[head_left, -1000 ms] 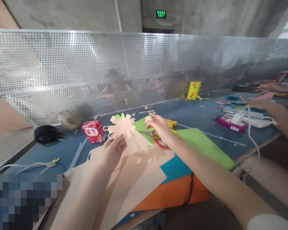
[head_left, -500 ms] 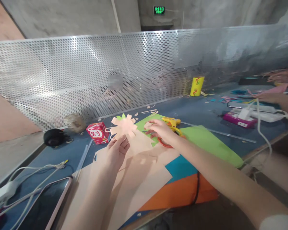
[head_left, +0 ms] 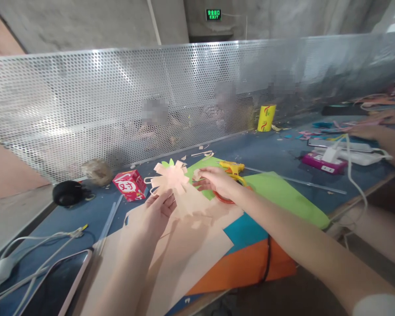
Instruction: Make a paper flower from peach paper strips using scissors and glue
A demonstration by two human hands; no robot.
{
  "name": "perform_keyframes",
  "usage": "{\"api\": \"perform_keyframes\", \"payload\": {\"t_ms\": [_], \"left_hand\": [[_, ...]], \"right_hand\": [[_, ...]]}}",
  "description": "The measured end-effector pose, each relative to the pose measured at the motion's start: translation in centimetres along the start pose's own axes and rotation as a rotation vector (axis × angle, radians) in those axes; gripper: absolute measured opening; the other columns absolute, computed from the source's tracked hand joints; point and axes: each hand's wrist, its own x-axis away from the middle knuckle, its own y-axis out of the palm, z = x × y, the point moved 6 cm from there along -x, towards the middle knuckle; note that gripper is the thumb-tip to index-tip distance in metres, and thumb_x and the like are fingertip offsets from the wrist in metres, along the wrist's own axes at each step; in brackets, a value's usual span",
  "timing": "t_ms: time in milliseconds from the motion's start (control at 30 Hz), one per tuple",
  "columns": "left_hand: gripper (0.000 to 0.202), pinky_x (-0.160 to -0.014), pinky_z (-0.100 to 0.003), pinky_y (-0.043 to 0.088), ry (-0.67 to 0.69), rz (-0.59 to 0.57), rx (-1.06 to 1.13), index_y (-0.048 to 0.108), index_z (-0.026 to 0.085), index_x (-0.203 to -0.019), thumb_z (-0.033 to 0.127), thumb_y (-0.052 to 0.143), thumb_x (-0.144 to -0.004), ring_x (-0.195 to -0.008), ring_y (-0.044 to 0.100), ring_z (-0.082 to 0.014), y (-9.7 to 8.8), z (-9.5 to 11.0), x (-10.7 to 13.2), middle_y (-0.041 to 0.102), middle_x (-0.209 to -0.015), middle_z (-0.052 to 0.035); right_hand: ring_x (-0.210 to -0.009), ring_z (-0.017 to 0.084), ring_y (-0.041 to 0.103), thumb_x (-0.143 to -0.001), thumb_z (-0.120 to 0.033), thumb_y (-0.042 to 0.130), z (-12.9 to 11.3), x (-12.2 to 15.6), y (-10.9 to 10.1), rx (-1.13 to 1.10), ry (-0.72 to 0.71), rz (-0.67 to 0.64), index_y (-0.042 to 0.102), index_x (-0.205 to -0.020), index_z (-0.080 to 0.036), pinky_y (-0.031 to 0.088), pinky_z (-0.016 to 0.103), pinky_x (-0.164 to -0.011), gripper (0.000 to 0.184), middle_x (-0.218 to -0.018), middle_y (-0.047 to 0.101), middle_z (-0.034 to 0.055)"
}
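Note:
My left hand [head_left: 160, 211] pinches a pale peach paper flower [head_left: 173, 176] with broad, square-ended petals by its lower edge. Green pointed paper leaves [head_left: 167, 163] show behind the flower's top. To its right, my right hand [head_left: 212, 181] has a small pale paper piece [head_left: 196, 174] between thumb and fingers, apart from the flower. Sheets of peach paper [head_left: 181, 259] lie beneath both hands. Just beyond my right wrist are a yellow glue gun [head_left: 231, 166] and scissors [head_left: 224, 198] with orange-yellow handles, partly hidden by the hand.
Green paper [head_left: 289, 197], blue paper [head_left: 246, 232] and an orange sheet [head_left: 243, 267] lie on the right. A red box [head_left: 131, 186], black round object [head_left: 67, 193], phone [head_left: 57, 285] and cables are left. A purple power strip [head_left: 324, 164] and another person's arm [head_left: 390, 145] are at right.
My right hand has moved slightly left with the small paper piece, nearer the flower. The flower stays in my left hand. The whole view has shifted a little.

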Motion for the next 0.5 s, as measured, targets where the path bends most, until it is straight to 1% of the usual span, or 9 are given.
{"api": "perform_keyframes", "payload": {"t_ms": [67, 167, 267, 367, 500], "left_hand": [[0.020, -0.053, -0.018, 0.048, -0.015, -0.010, -0.017, 0.053, 0.015, -0.058, 0.011, 0.072, -0.053, -0.052, 0.059, -0.0080, 0.2, -0.1, 0.1, 0.061, -0.055, 0.0017], [0.023, -0.051, -0.016, 0.046, -0.032, -0.026, -0.038, 0.054, 0.015, -0.058, 0.012, 0.075, -0.050, -0.049, 0.057, -0.0066, 0.4, -0.2, 0.3, 0.058, -0.052, 0.0034], [0.024, -0.050, -0.015, 0.045, -0.040, -0.043, -0.053, 0.054, 0.015, -0.058, 0.013, 0.076, -0.048, -0.046, 0.054, -0.0048, 0.6, -0.3, 0.5, 0.056, -0.049, 0.0045], [0.023, -0.049, -0.014, 0.044, -0.034, -0.038, -0.067, 0.054, 0.014, -0.057, 0.014, 0.075, -0.048, -0.045, 0.053, -0.0045, 0.6, -0.2, 0.5, 0.055, -0.049, 0.0043], [0.020, -0.047, -0.016, 0.045, 0.008, -0.017, -0.070, 0.054, 0.013, -0.056, 0.011, 0.073, -0.048, -0.045, 0.053, -0.0058, 0.5, 0.3, 0.3, 0.058, -0.051, 0.0026]], "right_hand": [[-0.059, 0.012, 0.063, -0.077, -0.009, 0.052, -0.1, -0.1, -0.2, 0.005, -0.029, 0.010, 0.051, -0.077, -0.014, 0.052, 0.021, -0.051, 0.005, -0.073, 0.061, 0.0033], [-0.061, 0.012, 0.064, -0.075, -0.009, 0.056, -0.4, -0.3, -0.6, 0.010, -0.090, 0.028, 0.050, -0.082, -0.015, 0.053, 0.022, -0.054, 0.010, -0.076, 0.061, 0.0026], [-0.064, 0.012, 0.064, -0.074, -0.009, 0.055, -0.8, -0.4, -0.8, 0.032, -0.176, 0.011, 0.050, -0.083, -0.017, 0.053, 0.022, -0.054, 0.013, -0.074, 0.061, 0.0013], [-0.062, 0.012, 0.063, -0.072, -0.011, 0.057, -1.2, -0.4, -0.9, 0.075, -0.227, -0.006, 0.049, -0.081, -0.017, 0.051, 0.020, -0.049, 0.013, -0.073, 0.060, 0.0000], [-0.050, 0.007, 0.056, -0.073, -0.021, 0.058, -1.6, -0.1, -0.9, 0.198, -0.272, -0.007, 0.047, -0.073, -0.018, 0.042, 0.016, -0.040, 0.012, -0.066, 0.056, -0.0025]]}}
